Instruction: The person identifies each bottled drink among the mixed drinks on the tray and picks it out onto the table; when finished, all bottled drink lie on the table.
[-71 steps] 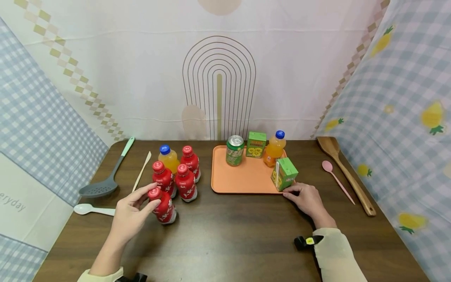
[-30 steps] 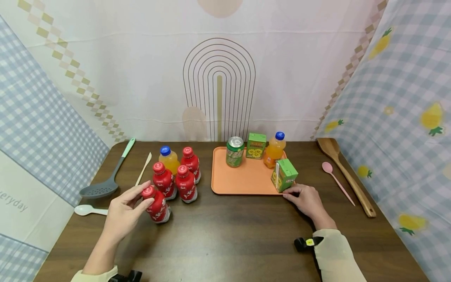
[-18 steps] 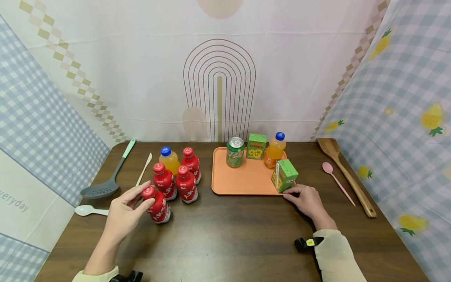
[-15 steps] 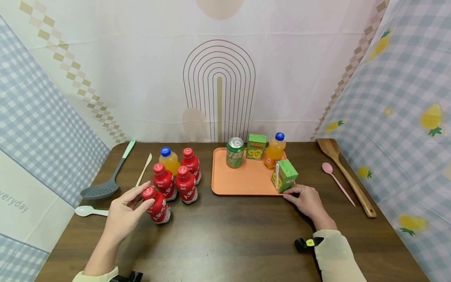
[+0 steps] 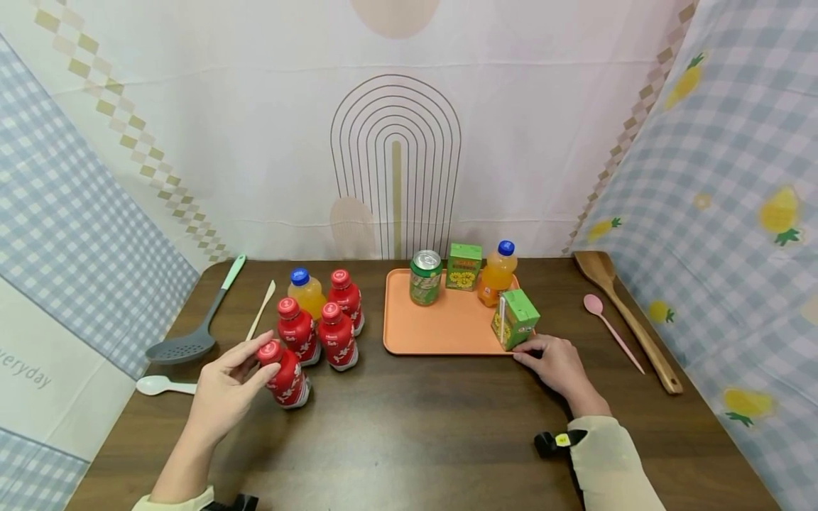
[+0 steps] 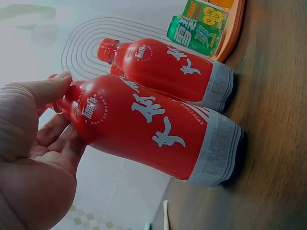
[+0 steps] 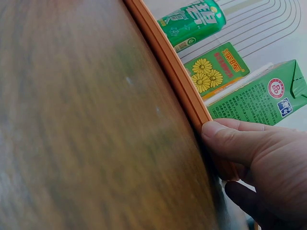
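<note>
My left hand (image 5: 220,389) grips a red bottle (image 5: 289,382) near its cap, thumb and fingers around the neck. In the left wrist view this bottle (image 6: 139,127) has white lettering, and its base appears to be at the tabletop. Behind it stand several more red bottles (image 5: 337,339) and a blue-capped bottle of yellow drink (image 5: 307,292). At the front right corner of the orange tray (image 5: 415,333), my right hand (image 5: 554,365) pinches the rim; the right wrist view shows the thumb on the edge. Right beside those fingers a green juice carton (image 5: 514,323) stands on the tray.
Also on the tray are a green can (image 5: 425,280), a second green carton (image 5: 464,268) and a blue-capped orange drink bottle (image 5: 497,277). A slotted turner (image 5: 185,344), white spoon (image 5: 156,385) and thin stick (image 5: 260,309) lie left; a pink spoon (image 5: 594,304) and wooden spatula (image 5: 629,312) lie right.
Compared with the oldest frame, my left hand and its red bottle have shifted slightly left, away from the other bottles. Over the last second both hands have stayed put.
</note>
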Available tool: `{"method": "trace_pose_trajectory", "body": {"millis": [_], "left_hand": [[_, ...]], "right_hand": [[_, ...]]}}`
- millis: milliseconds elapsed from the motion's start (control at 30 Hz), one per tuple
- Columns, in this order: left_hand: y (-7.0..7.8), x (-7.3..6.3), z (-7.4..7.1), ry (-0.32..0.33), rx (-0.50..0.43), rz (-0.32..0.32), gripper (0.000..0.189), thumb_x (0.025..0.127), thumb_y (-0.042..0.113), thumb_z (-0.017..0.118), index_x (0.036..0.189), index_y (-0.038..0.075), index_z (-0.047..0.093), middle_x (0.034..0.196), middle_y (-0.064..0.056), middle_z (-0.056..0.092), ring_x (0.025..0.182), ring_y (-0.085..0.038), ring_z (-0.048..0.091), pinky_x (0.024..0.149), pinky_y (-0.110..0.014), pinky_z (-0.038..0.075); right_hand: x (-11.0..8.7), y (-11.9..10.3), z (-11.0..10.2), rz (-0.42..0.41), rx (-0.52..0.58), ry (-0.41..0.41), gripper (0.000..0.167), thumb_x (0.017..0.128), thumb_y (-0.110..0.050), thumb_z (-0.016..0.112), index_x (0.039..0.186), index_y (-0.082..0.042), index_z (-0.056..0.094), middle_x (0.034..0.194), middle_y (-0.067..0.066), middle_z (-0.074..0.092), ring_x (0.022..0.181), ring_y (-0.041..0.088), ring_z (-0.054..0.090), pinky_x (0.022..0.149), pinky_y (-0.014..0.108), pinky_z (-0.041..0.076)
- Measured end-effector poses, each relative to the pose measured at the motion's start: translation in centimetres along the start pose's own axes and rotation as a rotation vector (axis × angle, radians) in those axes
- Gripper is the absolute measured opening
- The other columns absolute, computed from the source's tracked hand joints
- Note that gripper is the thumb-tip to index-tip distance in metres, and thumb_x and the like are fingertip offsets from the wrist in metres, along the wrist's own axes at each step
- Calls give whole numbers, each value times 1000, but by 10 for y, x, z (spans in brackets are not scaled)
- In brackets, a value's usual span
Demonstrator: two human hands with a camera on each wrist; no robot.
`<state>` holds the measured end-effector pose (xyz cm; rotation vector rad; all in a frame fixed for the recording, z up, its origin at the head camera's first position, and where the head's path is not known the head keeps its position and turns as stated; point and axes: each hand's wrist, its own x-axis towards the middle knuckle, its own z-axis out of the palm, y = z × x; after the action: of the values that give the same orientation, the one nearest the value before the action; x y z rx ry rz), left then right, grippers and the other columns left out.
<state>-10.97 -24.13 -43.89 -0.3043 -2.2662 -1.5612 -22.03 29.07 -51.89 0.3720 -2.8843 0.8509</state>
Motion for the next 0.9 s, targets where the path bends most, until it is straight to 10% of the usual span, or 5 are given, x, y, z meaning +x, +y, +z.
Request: {"method": "trace_pose_trajectory", "body": {"millis": [333,600,900], "left_hand": [[22,8,1,-7,-8,90,50,76,-11,74,124,0,63,125,-17,59,115,-13,58,95,-20,45],[78,21,16,-17,-5,210,49,72,-20,72,118,-6,64,122,-20,61,115,-15,58,93,-20,46],[78,42,44,-122,-62,293,50,75,-11,76,121,5,67,121,-13,63,112,-20,59,86,-22,52]], "right_hand": [[0,1,0,-13,1,3,5,82,-25,78,86,-23,79,93,-1,72,89,21,65,81,48,51],[0,1,-1,-13,1,4,5,81,-25,78,86,-22,79,95,1,72,90,23,65,81,49,50],[0,0,0,-21,5,5,6,82,-26,78,86,-22,79,95,1,72,89,22,65,81,49,51]]}}
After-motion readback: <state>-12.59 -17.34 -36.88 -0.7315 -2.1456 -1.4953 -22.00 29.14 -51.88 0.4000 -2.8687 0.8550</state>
